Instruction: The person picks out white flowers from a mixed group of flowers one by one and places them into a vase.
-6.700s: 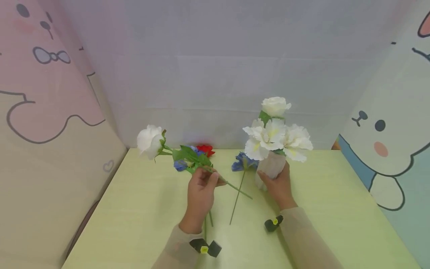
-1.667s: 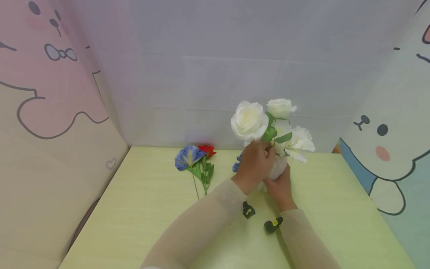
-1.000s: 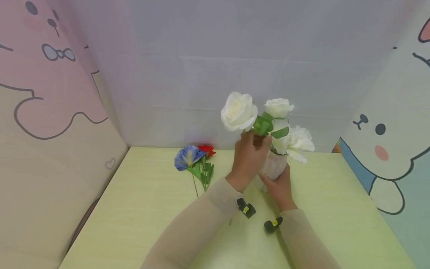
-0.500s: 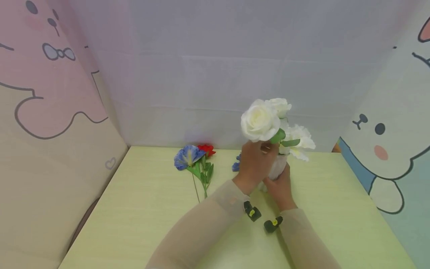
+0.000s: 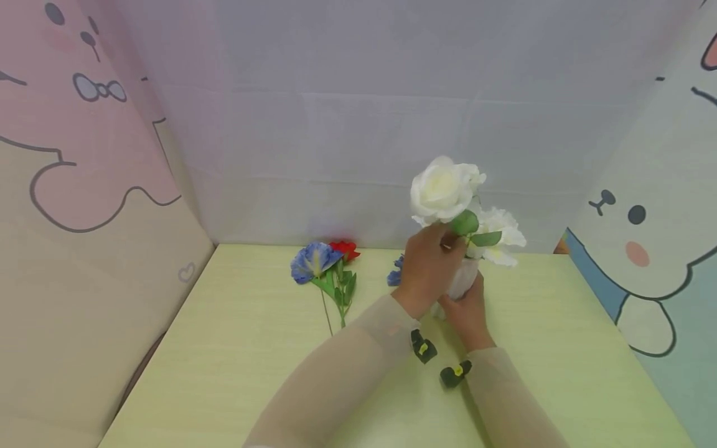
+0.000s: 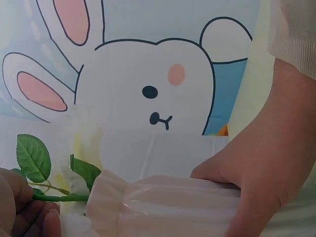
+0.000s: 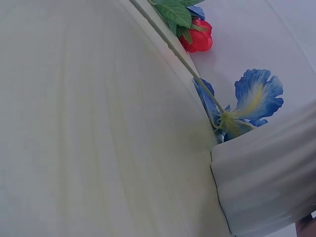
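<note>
My left hand point(image 5: 428, 267) pinches the green stem point(image 6: 69, 197) of a white rose point(image 5: 442, 190) just above the vase. In the left wrist view that stem reaches the vase's ruffled rim; its lower end is out of sight. Around the pale fluted vase point(image 6: 168, 207), my right hand point(image 5: 467, 317) grips the lower side and keeps it upright on the table. Other white flowers point(image 5: 500, 235) stand in the vase, partly covered by the rose and my left hand. In the right wrist view, the vase wall point(image 7: 266, 173) fills the right side.
On the light yellow table point(image 5: 224, 373) lie a blue flower point(image 5: 315, 262) and a red flower point(image 5: 344, 250) with green leaves, left of the vase. Another blue flower point(image 7: 256, 96) lies beside the vase. A pale curtain wall point(image 5: 336, 143) closes the back.
My left hand has carried the white rose from the left over to the vase mouth. Over the last second it has shifted right, closer to the other white flowers. My right hand stays on the vase.
</note>
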`<action>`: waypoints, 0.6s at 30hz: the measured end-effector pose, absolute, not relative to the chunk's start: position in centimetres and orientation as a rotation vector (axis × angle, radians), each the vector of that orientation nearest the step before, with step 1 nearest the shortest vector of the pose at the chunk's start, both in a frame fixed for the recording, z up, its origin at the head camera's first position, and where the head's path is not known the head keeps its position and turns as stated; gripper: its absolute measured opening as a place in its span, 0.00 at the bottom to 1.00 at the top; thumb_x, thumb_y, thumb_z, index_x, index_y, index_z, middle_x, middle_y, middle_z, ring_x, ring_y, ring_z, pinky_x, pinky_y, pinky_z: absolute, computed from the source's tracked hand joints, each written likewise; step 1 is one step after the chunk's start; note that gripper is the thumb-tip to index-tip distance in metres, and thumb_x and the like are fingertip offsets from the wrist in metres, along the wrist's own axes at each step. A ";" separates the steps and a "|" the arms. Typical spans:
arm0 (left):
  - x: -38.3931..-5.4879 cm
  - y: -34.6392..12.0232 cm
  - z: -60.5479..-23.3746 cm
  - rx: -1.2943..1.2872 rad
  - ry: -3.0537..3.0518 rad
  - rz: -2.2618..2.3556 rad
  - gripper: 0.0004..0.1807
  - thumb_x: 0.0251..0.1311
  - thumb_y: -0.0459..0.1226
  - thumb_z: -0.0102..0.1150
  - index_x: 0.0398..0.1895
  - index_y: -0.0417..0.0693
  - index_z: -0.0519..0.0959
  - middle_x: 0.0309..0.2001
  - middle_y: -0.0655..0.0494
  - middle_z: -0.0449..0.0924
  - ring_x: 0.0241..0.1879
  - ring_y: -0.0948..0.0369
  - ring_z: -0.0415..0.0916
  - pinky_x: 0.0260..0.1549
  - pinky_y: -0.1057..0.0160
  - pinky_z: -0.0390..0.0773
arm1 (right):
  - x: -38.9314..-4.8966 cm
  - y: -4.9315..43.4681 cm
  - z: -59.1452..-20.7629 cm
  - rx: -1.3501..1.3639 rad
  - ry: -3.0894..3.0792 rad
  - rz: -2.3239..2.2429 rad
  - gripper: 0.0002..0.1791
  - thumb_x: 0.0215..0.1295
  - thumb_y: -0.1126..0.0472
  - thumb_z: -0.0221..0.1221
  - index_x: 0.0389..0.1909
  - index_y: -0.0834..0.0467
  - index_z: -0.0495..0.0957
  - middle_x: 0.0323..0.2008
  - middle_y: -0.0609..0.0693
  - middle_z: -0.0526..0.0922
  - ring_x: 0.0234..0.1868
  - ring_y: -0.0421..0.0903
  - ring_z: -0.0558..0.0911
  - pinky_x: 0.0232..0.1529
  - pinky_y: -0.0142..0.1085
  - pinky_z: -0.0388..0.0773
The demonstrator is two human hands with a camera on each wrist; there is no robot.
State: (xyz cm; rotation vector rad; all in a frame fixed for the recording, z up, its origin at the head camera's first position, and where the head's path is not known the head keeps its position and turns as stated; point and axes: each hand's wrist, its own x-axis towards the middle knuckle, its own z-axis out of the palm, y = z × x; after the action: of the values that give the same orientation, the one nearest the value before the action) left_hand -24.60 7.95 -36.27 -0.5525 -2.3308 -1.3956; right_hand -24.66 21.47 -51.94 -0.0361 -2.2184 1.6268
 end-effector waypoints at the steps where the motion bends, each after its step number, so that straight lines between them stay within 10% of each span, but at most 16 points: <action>1: -24.7 8.0 -36.3 -0.553 -2.349 -1.382 0.07 0.69 0.42 0.60 0.37 0.49 0.84 0.34 0.64 0.83 0.36 0.68 0.78 0.35 0.72 0.76 | -25.0 21.7 -52.4 -0.046 -2.217 1.635 0.51 0.58 0.65 0.70 0.78 0.61 0.50 0.63 0.63 0.67 0.54 0.51 0.72 0.52 0.40 0.70; 18: -25.1 8.7 -39.0 -0.487 -2.447 -1.122 0.19 0.63 0.42 0.63 0.17 0.51 0.69 0.24 0.61 0.71 0.28 0.61 0.70 0.27 0.64 0.70 | -25.1 22.3 -53.0 0.045 -2.228 1.591 0.52 0.59 0.65 0.69 0.78 0.65 0.47 0.69 0.66 0.59 0.65 0.60 0.68 0.65 0.55 0.66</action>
State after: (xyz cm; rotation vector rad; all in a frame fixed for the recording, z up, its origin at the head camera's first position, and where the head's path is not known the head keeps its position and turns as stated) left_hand -25.11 8.73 -39.00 -0.4875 -2.4465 -1.1216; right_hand -25.08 22.26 -53.03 0.0451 -2.2284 1.5911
